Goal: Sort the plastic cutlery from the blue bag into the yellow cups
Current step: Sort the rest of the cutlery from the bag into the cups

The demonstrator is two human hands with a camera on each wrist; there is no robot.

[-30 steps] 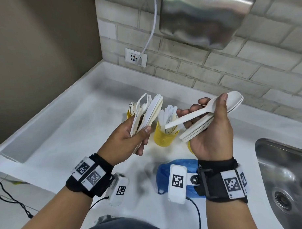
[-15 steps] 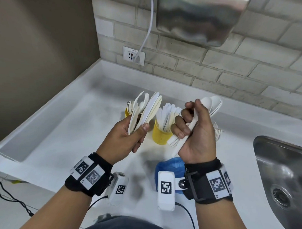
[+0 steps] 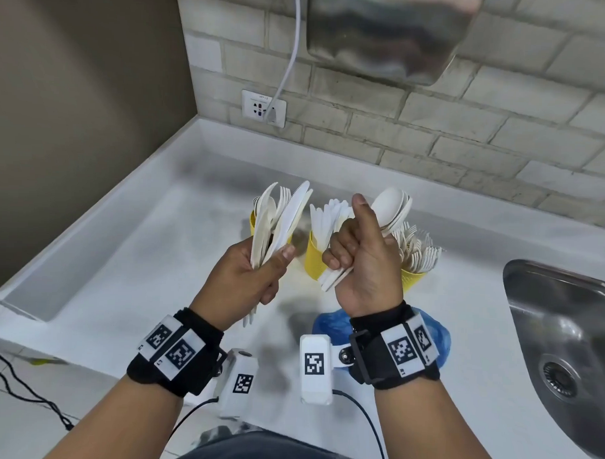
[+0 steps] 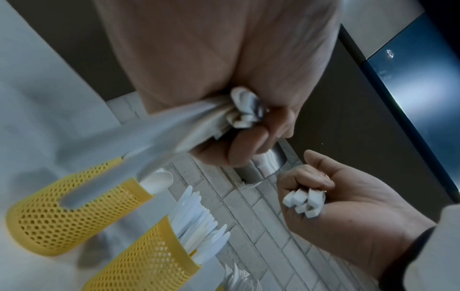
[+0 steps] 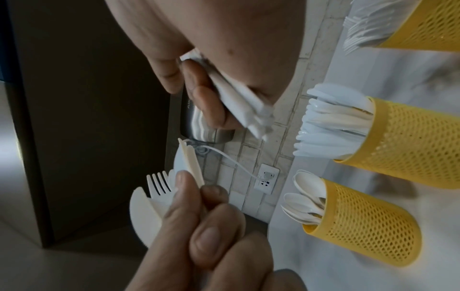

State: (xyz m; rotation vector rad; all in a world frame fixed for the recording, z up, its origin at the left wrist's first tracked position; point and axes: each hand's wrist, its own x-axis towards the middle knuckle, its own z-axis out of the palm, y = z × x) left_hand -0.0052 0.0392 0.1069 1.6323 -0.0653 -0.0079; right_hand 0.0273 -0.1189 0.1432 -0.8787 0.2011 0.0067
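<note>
Nearest the person, the blue bag (image 3: 438,337) is lying crumpled on the counter (image 3: 121,257), just in front of the middle yellow cup (image 3: 314,259). Above it, the left hand (image 3: 244,278) is clutching a mixed bundle of cutlery (image 3: 280,221), while the right hand (image 3: 365,266) is fisting a bunch of spoons (image 3: 391,206). Beyond the hands, the spoon cup (image 5: 361,222), the middle one with knives and the fork cup (image 3: 412,279) are standing in a row.
</note>
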